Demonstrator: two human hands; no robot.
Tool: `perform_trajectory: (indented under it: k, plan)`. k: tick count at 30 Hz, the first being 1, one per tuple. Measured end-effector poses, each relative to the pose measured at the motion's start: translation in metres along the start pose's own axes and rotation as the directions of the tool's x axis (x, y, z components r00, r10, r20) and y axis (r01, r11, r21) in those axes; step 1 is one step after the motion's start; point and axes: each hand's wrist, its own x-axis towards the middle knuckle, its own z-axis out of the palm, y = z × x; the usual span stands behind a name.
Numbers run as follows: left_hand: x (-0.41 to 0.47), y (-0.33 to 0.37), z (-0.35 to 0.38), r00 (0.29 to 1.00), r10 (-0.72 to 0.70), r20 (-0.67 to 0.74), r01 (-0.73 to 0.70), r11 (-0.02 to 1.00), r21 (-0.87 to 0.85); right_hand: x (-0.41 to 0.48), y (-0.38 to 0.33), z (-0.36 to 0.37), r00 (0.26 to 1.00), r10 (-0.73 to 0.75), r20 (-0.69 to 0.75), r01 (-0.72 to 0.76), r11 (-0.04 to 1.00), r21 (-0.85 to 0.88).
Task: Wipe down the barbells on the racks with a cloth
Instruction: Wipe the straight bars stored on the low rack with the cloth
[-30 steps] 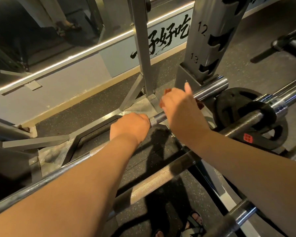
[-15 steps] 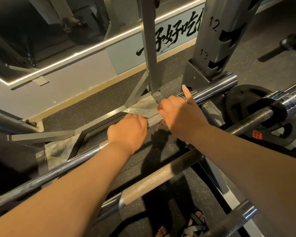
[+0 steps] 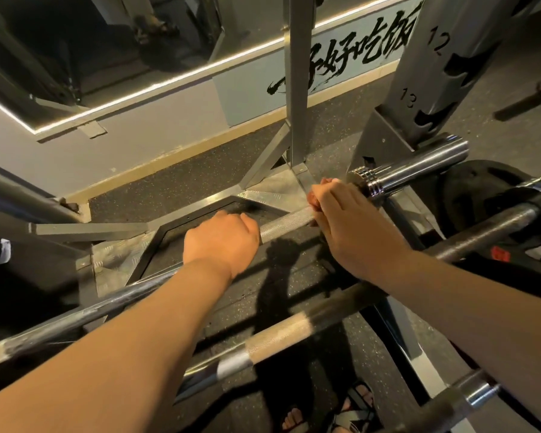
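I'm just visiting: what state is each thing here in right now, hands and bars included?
far barbell: lying across the rack, visible sleeve bare.
near barbell: lying untouched.
cloth: reddish, bunched against the far barbell, mostly hidden.
left hand: grips the far barbell's knurled shaft.
right hand: holds the cloth around the far barbell, beside its collar.
weight plate: on edge; mounting unclear.

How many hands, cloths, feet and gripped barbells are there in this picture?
hands: 2 (left hand, right hand)
cloth, red, under the right hand: 1
feet: 2 (left foot, right foot)
barbell that both hands grip: 1
total: 6
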Motion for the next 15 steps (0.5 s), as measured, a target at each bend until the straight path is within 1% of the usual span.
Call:
perform_trajectory:
  k: [1,2,4,5,6,7,9,11,12,15]
  plan:
    - [0.000,0.000,0.000,1.000,0.004,-0.007,-0.004,1.000,-0.003,0.004,0.001,0.000,1.000,0.019,0.015,-0.020,1.000,0.022]
    - [0.000,0.000,0.000,1.000,0.002,-0.016,-0.002,1.000,-0.010,0.013,0.000,0.000,0.999,0.034,0.027,-0.033,0.999,-0.017]
    - [-0.001,0.000,0.002,0.999,-0.001,-0.032,0.001,1.000,-0.012,0.039,-0.008,0.006,0.997,0.068,0.047,-0.057,0.976,-0.210]
    - [-0.001,0.001,0.002,0.999,-0.003,-0.035,0.003,1.000,-0.006,0.050,-0.018,0.007,0.992,0.104,0.066,-0.082,0.958,-0.275]
    - [-0.002,0.002,0.002,0.999,-0.008,-0.038,0.008,1.000,0.000,0.059,-0.027,0.010,0.986,0.137,0.091,-0.102,0.944,-0.315]
    - [-0.002,0.002,0.002,0.999,-0.017,-0.042,0.017,1.000,0.001,0.063,-0.034,0.016,0.987,0.124,0.107,-0.082,0.942,-0.327]
    - [-0.001,0.002,0.002,0.999,-0.025,-0.041,0.025,1.000,0.009,0.059,-0.036,0.021,0.992,0.024,0.120,0.007,0.967,-0.254]
    - [-0.001,0.000,0.005,0.999,-0.029,-0.041,0.030,0.999,0.011,0.046,-0.019,0.012,0.992,-0.099,0.075,0.109,0.982,-0.152]
    - [-0.002,-0.001,0.005,0.999,-0.033,-0.044,0.033,0.999,0.008,0.040,-0.009,0.005,0.992,-0.124,0.038,0.128,0.981,-0.146]
    - [-0.002,-0.001,0.006,0.997,-0.046,-0.059,0.047,0.999,0.001,0.026,0.016,-0.010,0.992,-0.085,-0.096,0.067,0.982,-0.178]
